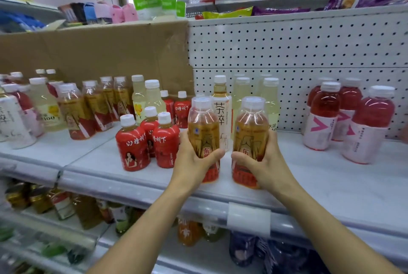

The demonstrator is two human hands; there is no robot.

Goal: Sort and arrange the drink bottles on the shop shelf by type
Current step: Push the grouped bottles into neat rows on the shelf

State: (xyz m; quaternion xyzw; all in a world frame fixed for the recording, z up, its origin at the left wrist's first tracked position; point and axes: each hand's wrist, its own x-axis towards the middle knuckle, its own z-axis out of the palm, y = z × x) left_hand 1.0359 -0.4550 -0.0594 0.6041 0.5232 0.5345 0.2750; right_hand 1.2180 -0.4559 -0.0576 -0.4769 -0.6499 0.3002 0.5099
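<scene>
Two amber drink bottles with gold and red labels stand side by side near the front of the white shelf. My left hand grips the left amber bottle and my right hand grips the right amber bottle. More bottles of the same amber kind stand in a row at the back left. Small red-labelled bottles cluster just left of my left hand. A white-labelled tea bottle and pale yellow bottles stand behind the two held ones.
Pink drink bottles stand at the right of the shelf against the white pegboard back. A cardboard sheet lines the back on the left. The shelf below holds more bottles. A white price tag holder sits on the shelf edge.
</scene>
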